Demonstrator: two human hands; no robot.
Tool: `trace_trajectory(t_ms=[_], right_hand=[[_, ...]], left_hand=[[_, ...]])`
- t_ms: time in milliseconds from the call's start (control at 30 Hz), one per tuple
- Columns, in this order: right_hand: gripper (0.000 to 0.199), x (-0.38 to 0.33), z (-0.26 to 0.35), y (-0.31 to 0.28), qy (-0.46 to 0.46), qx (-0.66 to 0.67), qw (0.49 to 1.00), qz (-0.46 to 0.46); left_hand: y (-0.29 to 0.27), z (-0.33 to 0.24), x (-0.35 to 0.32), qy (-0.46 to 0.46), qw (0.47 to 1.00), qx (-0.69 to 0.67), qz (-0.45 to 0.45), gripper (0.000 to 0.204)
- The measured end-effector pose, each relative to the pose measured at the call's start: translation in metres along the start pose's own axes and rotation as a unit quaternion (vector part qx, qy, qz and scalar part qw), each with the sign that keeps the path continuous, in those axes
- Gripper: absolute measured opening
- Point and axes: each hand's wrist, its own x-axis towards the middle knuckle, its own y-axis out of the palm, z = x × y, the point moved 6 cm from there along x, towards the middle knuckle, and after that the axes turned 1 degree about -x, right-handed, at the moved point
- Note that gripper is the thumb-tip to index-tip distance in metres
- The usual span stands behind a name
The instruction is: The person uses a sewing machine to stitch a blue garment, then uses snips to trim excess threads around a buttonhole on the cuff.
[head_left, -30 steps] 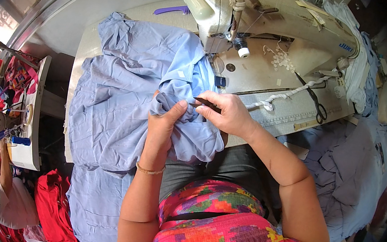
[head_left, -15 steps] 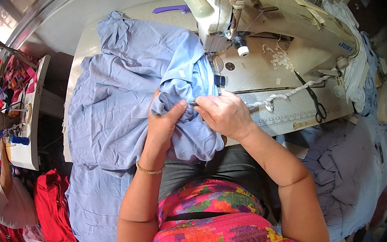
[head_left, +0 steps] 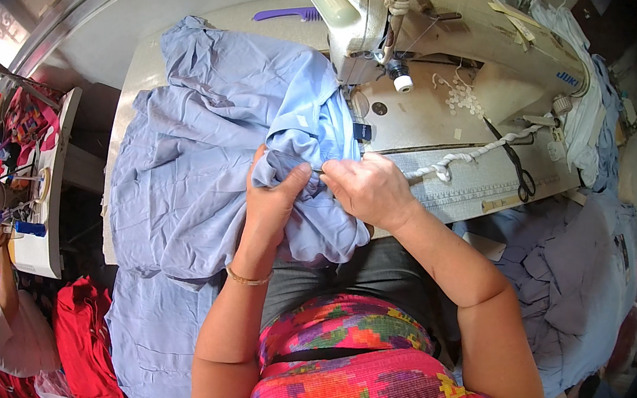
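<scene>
The crumpled blue-grey cloth garment [head_left: 190, 143] lies across the smooth pale counter [head_left: 144, 62], likely for support, and here the left hand [head_left: 273, 203] pinches a fold, seemingly steadying it for the right hand [head_left: 374, 190], fingers pinching a thin dark, mostly hidden tool [head_left: 319, 170].

The worktop [head_left: 144, 66] carries cloth [head_left: 190, 143] at left, a comb [head_left: 285, 13] at the far side, a sewing machine [head_left: 482, 32] at far right, cord [head_left: 446, 167] and scissors [head_left: 510, 150] at right.
</scene>
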Motion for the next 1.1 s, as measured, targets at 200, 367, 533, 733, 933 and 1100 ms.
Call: trace_trajectory(t_ms=[200, 367, 533, 733, 933, 1100], right_hand=[[0.014, 0.001, -0.002, -0.003, 0.012, 0.037, 0.999, -0.029], [0.015, 0.002, -0.001, -0.009, 0.027, 0.045, 0.998, -0.036], [0.014, 0.001, -0.002, -0.01, 0.033, 0.046, 0.998, -0.038], [0.014, 0.001, -0.002, -0.011, 0.041, 0.044, 0.997, -0.039], [0.014, 0.001, -0.002, -0.008, 0.045, 0.033, 0.998, -0.027], [0.014, 0.0, -0.002, -0.01, 0.039, 0.026, 0.998, -0.037]], left_hand=[[0.0, -0.001, 0.001, 0.001, 1.0, -0.014, -0.019, 0.034], [0.0, -0.002, 0.0, 0.013, 1.0, -0.009, -0.024, 0.033], [0.0, -0.006, -0.001, 0.031, 0.998, 0.04, -0.03, 0.033], [-0.001, -0.005, 0.0, 0.046, 0.997, 0.053, -0.037, 0.034], [-0.001, -0.007, 0.0, 0.054, 0.994, 0.08, -0.041, 0.034], [0.001, -0.008, -0.001, 0.052, 0.996, 0.065, -0.044, 0.033]])
